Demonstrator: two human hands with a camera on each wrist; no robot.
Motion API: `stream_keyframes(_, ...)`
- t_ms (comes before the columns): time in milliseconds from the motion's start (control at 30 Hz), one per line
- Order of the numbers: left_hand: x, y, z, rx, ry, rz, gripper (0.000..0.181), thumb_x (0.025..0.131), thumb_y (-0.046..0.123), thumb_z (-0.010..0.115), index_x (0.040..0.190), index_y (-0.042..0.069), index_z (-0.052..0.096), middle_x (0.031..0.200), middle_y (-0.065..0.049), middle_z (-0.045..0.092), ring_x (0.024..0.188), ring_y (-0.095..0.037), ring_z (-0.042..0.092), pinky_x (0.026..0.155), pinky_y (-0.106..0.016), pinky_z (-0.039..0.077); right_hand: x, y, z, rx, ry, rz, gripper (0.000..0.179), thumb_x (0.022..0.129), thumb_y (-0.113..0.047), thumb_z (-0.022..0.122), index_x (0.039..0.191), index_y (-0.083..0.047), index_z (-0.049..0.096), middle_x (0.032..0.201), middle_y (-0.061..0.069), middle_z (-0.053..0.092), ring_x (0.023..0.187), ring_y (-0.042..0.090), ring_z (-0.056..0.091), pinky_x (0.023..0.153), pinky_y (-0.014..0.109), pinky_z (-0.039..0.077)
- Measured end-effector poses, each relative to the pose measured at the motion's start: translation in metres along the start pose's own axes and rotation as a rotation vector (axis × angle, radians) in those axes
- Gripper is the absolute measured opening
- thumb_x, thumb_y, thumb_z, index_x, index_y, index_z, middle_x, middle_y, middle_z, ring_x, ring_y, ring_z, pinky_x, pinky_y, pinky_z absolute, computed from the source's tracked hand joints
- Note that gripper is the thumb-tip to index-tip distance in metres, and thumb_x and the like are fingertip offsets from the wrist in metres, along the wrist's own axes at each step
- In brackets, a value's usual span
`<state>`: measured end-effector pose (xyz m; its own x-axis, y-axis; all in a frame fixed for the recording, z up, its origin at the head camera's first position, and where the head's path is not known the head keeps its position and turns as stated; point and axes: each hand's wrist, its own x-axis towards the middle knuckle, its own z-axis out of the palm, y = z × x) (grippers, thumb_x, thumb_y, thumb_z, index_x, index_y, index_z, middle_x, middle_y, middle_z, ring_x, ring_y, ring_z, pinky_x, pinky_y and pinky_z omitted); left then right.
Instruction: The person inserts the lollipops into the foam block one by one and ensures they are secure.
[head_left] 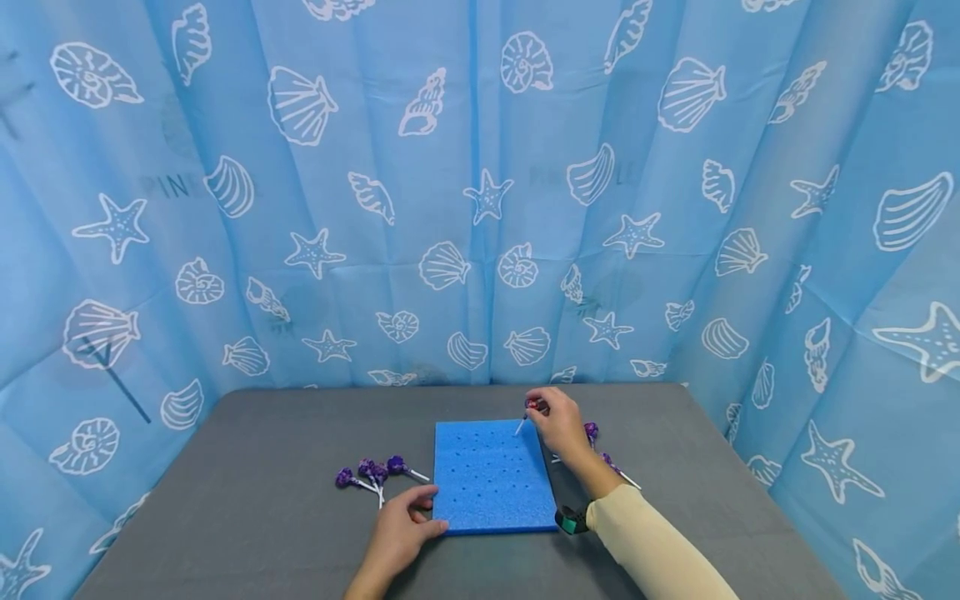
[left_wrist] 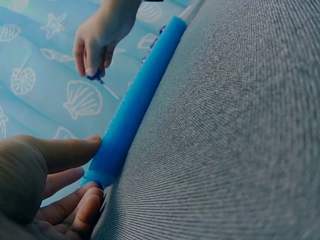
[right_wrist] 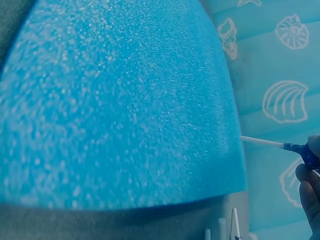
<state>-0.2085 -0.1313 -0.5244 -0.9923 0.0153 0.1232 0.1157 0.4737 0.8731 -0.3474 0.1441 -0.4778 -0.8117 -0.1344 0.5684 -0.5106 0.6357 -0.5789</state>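
A blue foam board [head_left: 491, 492] with rows of small holes lies flat on the grey table. My left hand [head_left: 401, 529] grips its near left corner, thumb on the near edge and fingers at the left side; the left wrist view shows the thumb and fingers [left_wrist: 87, 210] around the corner. Over the board's far right corner, my right hand [head_left: 558, 421] pinches a lollipop [right_wrist: 309, 156] by its wrapped head. The white stick [right_wrist: 262, 142] points down at the board. Whether its tip touches the foam or sits in a hole, I cannot tell.
Several purple-wrapped lollipops [head_left: 366, 468] lie left of the board. More lollipops [head_left: 609, 460] lie to its right, partly behind the right forearm. A blue curtain [head_left: 480, 250] with white shell prints hangs behind the table [head_left: 300, 533].
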Motion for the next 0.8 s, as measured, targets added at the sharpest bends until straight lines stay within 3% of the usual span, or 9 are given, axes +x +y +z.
stream_keyframes(233,0.000,-0.001,0.000,-0.006,0.000,0.004,0.051,0.069,0.011,0.087,0.115,0.002,0.067,0.092,-0.004,0.065,0.067,-0.012,0.052,0.057,-0.026,0.041,0.001,-0.005,0.006,-0.032,-0.047,0.024,0.021,0.085,-0.002,0.073,0.105,-0.002,0.068,0.102,0.008,0.064,0.092,0.024,0.063,0.077,0.042,0.052)
stream_keyframes(633,0.002,-0.002,0.000,0.013,-0.016,-0.031,0.051,0.070,0.011,0.086,0.116,0.004,0.067,0.093,-0.004,0.064,0.068,-0.014,0.051,0.057,-0.026,0.040,0.000,-0.009,0.008,-0.110,-0.087,-0.052,0.022,0.083,-0.001,0.075,0.103,-0.005,0.068,0.101,0.006,0.065,0.091,0.023,0.063,0.077,0.041,0.052)
stream_keyframes(800,0.001,-0.001,-0.001,0.009,-0.019,-0.029,0.051,0.070,0.011,0.086,0.116,0.003,0.067,0.093,-0.004,0.064,0.069,-0.014,0.052,0.057,-0.026,0.041,-0.002,-0.012,0.011,-0.119,-0.097,-0.036,0.025,0.084,-0.003,0.075,0.107,-0.006,0.068,0.102,0.005,0.065,0.092,0.022,0.063,0.079,0.042,0.051)
